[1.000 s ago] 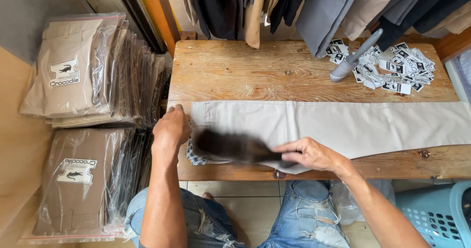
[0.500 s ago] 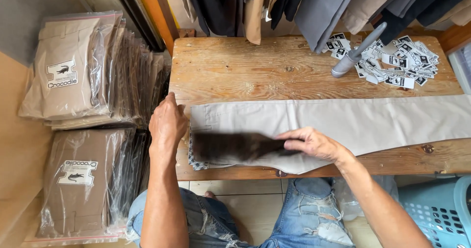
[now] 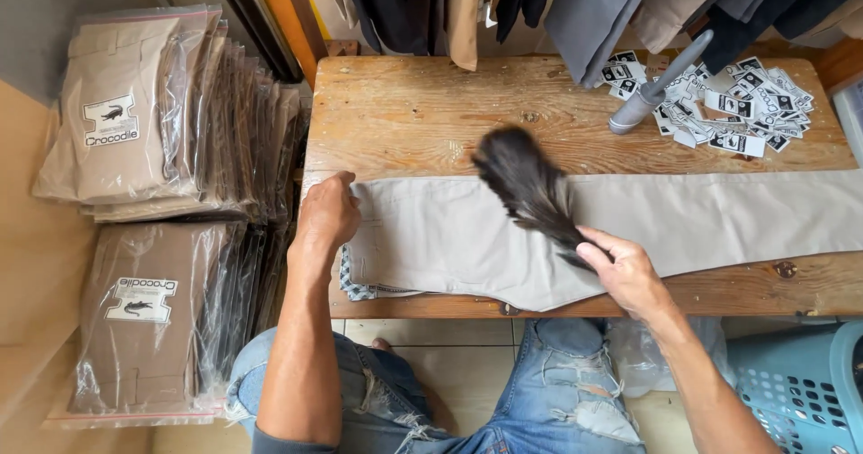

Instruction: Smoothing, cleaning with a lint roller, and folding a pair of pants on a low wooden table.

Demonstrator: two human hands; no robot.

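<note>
A pair of beige trousers (image 3: 647,216) lies flat across a wooden table (image 3: 422,117), waistband to the left. My left hand (image 3: 325,216) presses down on the waistband end. My right hand (image 3: 620,270) grips a dark, soft-bristled brush (image 3: 526,184), blurred with motion, its bristles raised over the upper part of the trousers. A bit of checked cloth (image 3: 355,285) peeks out under the waistband.
Stacks of bagged folded trousers (image 3: 153,112) stand at the left, more below (image 3: 153,319). A pile of black-and-white paper tags (image 3: 737,103) and a grey tool (image 3: 656,85) lie at the table's far right. Hanging clothes (image 3: 584,4) overhang the back edge. A blue basket (image 3: 800,387) sits at lower right.
The brush has swung from lying low across the waistband up and to the right over the trousers. My right hand shifted right. My left hand stays on the waistband.
</note>
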